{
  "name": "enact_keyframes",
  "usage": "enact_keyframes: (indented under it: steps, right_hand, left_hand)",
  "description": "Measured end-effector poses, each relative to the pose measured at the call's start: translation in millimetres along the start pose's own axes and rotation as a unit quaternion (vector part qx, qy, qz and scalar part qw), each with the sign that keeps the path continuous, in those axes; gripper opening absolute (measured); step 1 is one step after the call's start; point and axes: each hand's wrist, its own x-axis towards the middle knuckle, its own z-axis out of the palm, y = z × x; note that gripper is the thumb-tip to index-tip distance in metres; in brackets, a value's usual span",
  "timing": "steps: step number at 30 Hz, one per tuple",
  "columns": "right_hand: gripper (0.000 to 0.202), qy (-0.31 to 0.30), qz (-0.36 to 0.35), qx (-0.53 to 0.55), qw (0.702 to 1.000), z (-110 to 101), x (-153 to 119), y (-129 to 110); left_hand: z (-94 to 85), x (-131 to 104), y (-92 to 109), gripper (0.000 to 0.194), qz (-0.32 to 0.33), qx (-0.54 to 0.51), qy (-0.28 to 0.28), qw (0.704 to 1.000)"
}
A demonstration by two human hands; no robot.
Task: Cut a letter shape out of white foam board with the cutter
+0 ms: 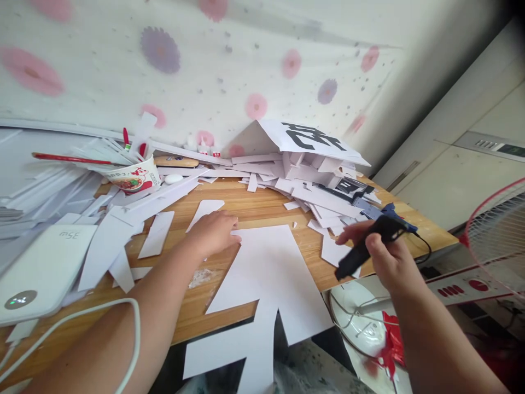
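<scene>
My left hand (215,232) rests over the wooden table with its fingers apart. Its thumb meets the upper left edge of a large white cut sheet (270,268), and a small white strip (205,210) lies by its knuckles. In my right hand (391,260) is a black handheld tool (365,246), held above the table's right edge; blur hides its exact kind. The sheet reaches past the front edge, with an angular notched part (229,345) hanging over my lap. Behind the right hand lies a blue glue gun (389,210) with a black cord.
White offcuts (328,205) pile at the back right under a printed sheet (311,137). A paper cup (135,178) holds strips and a red brush (74,158). A white power bank (45,268) and its cable (135,334) lie left. Right are a racket (500,230) and a fan base (356,317).
</scene>
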Motion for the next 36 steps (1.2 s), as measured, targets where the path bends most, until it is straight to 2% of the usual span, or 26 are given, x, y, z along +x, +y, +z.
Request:
enact_keyframes:
  steps: [2, 4, 6, 9, 12, 15, 20, 28, 32, 34, 36]
  right_hand:
    - [0.052, 0.015, -0.031, 0.06, 0.998, 16, 22, -13]
    - [0.055, 0.028, -0.038, 0.095, 0.994, 43, 43, -24]
    - [0.052, 0.008, -0.021, 0.157, 0.987, 75, 61, -29]
    - [0.044, -0.025, 0.015, 0.218, 0.976, 115, 82, -24]
    - [0.037, -0.066, 0.052, 0.248, 0.965, 139, 93, -8]
    - [0.034, -0.083, 0.069, 0.281, 0.954, 147, 95, 5]
    - [0.031, -0.104, 0.055, 0.297, 0.948, 147, 92, 14]
    - [0.032, -0.137, 0.061, 0.254, 0.955, 146, 102, 12]
    - [0.03, -0.21, 0.046, 0.185, 0.959, 154, 112, 9]
    - [0.026, -0.253, 0.029, 0.149, 0.955, 159, 114, 13]
    - [0.022, -0.268, 0.02, 0.128, 0.955, 164, 113, 21]
  left_hand:
    - [-2.5, -5, 9, 0.026, 0.018, 0.01, 0.004, 1.0]
    - [-4.5, -10, 19, 0.021, 0.027, 0.022, -0.004, 0.999]
    - [-4.0, -16, 28, 0.021, 0.035, 0.032, -0.023, 0.999]
    - [0.6, -23, 36, 0.025, 0.046, 0.039, -0.058, 0.996]
    - [3.3, -26, 39, 0.041, 0.049, 0.048, -0.087, 0.994]
    - [0.4, -27, 39, 0.047, 0.054, 0.054, -0.119, 0.99]
    - [-3.5, -24, 41, 0.062, 0.032, 0.058, -0.158, 0.985]
    - [2.0, -22, 39, 0.068, 0.039, 0.055, -0.159, 0.985]
    - [3.3, -22, 40, 0.068, 0.042, 0.066, -0.146, 0.986]
    - [2.2, -21, 40, 0.066, 0.041, 0.061, -0.14, 0.987]
    - [0.1, -20, 42, 0.065, 0.04, 0.059, -0.142, 0.987]
